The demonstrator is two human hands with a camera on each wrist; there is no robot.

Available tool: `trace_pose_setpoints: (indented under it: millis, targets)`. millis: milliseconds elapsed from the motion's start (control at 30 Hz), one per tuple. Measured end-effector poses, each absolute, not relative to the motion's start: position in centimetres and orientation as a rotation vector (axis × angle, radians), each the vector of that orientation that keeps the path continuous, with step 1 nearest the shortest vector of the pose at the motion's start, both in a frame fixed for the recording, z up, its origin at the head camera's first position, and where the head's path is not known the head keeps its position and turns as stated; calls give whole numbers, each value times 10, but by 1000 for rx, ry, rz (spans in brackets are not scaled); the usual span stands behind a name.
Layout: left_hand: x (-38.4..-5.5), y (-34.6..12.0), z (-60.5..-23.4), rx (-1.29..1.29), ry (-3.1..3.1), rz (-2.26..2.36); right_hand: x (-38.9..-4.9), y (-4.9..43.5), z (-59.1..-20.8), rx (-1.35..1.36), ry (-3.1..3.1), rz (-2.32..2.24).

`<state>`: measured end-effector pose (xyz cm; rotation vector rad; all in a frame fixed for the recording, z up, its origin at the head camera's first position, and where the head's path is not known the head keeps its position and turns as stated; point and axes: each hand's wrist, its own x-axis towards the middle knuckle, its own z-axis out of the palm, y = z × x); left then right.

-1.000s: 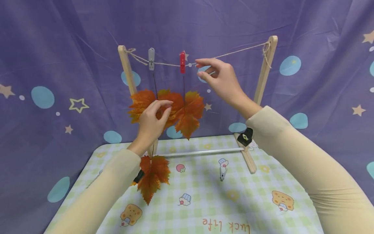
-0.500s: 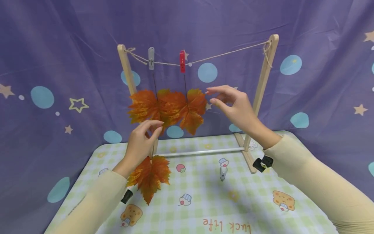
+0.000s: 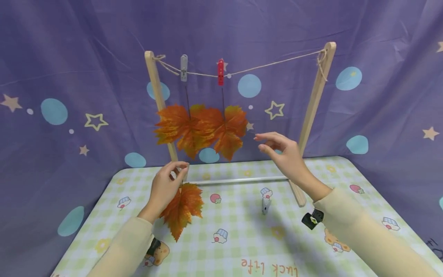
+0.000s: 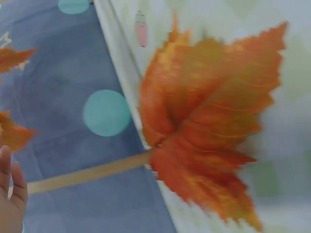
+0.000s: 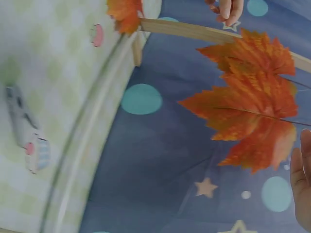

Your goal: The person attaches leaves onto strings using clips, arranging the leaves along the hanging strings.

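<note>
Two orange maple leaves hang by their stems below the twine [image 3: 273, 63], the left leaf [image 3: 174, 125] under a grey clothespin [image 3: 184, 68] and the right leaf [image 3: 228, 130] under a red clothespin [image 3: 220, 72]. A third maple leaf [image 3: 183, 209] lies on the table, its stem end toward the frame. Just above that leaf is my left hand [image 3: 167, 184], fingers loosely bent and holding nothing. My right hand [image 3: 285, 154] hovers right of the hanging leaves, thumb and fingers apart and bare. Below it a light grey clothespin [image 3: 265, 206] lies on the cloth.
Wooden posts, one on the left [image 3: 157, 88] and one on the right [image 3: 316, 92], carry the twine. A white rod [image 3: 238, 180] joins them low down. The table has a checked cloth [image 3: 249, 238], with a purple curtain [image 3: 104, 69] behind.
Both hands have come down from the hanging leaves and clothespins, the left toward the leaf on the table, the right down and outward. The right hanging leaf has swung slightly.
</note>
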<state>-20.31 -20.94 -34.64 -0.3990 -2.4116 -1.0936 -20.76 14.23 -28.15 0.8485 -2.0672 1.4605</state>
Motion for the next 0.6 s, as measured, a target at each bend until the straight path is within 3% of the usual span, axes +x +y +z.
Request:
trace_pose_setpoints:
  millis: [600]
  targets:
    - [-220, -232, -407, -40, -2651, -988, -207, 161, -349, 685, -2238, 1457]
